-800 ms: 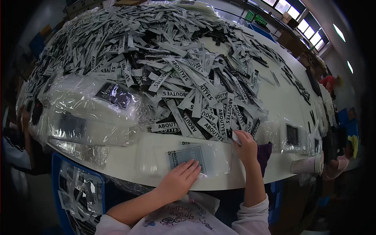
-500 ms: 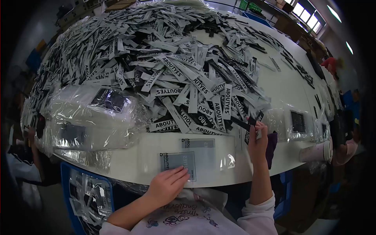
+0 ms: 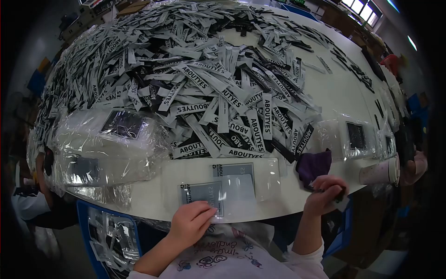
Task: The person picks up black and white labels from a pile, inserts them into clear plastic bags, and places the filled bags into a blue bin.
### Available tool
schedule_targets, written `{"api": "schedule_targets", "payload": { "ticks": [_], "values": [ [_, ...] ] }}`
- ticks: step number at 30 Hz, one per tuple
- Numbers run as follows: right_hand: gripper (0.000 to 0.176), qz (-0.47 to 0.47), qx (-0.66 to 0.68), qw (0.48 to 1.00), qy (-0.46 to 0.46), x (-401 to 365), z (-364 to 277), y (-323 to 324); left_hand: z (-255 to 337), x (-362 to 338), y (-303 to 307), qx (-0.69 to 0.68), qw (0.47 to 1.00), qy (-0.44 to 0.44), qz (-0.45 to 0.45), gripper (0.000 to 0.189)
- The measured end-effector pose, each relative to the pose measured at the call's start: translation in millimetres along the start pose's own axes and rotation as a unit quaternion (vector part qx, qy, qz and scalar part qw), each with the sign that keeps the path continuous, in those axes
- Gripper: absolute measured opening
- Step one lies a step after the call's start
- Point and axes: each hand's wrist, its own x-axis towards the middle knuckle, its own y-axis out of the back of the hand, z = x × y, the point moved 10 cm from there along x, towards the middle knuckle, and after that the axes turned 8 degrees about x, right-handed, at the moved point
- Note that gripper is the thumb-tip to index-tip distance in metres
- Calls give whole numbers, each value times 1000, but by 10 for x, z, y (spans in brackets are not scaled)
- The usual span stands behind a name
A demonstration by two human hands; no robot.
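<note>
My left hand [image 3: 191, 222] lies flat with its fingers on a clear bag with a grey printed panel [image 3: 202, 195] at the table's front edge. Another clear bag with a grey panel [image 3: 232, 170] lies partly under it. My right hand [image 3: 327, 193] is curled near the table's front right edge, with something small and dark partly hidden in its fingers. Just beyond that hand is a purple cloth [image 3: 313, 167]. A large heap of grey and black ABOUTYES packets [image 3: 195, 79] spreads behind the bags.
Stacks of clear plastic bags lie at the left [image 3: 107, 144] and right [image 3: 355, 137]. A cup [image 3: 378, 171] stands near the right edge. Below the table's left edge is a blue bin [image 3: 86, 223] with packets. People's arms show at both sides.
My right hand has moved from the packets back toward me, past the purple cloth, and its fingers are curled. The upper bag under my left hand has shifted slightly left.
</note>
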Motion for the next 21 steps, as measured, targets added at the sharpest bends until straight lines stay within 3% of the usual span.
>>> {"api": "schedule_targets", "payload": {
  "ticks": [1,2,3,5,7,10,12,13,15,17,18,19,20,21],
  "values": [
    [16,-32,-41,999,-15,-208,95,-30,45,13,-18,17,1000,-14,-3,30],
    [13,-72,-116,982,-130,-524,453,43,83,22,-29,35,999,-29,-4,31],
    [15,-76,-94,956,-268,-822,746,111,77,15,2,35,999,-30,-1,31],
    [19,-41,-62,981,-181,-778,464,184,56,0,16,22,999,-23,-6,34],
    [24,-17,-31,986,-160,-720,292,110,62,-21,10,6,1000,-11,-6,36],
    [30,11,-53,944,-326,-1010,627,191,110,-10,67,3,1000,-9,9,40],
    [30,-26,-13,945,-327,-967,437,87,124,3,84,11,1000,-1,25,43],
    [26,-1,56,926,-374,-943,362,-106,130,-9,121,23,999,4,37,43],
    [18,-133,45,861,-488,-1232,449,-401,161,3,139,37,998,2,52,43],
    [27,-264,-110,894,-346,-1153,290,-802,322,0,-21,45,998,-52,-1,41],
    [27,-265,-108,894,-346,-1178,241,-886,251,-193,-283,40,993,-46,-106,45],
    [37,-201,-43,876,-436,-1257,278,-880,261,-189,-242,42,993,-46,-105,45],
    [47,-135,23,845,-517,-1355,316,-892,292,-146,-68,71,995,-52,-46,56],
    [45,-104,40,841,-529,-1387,285,-899,317,-131,81,99,993,-58,13,68]
  ]
}}
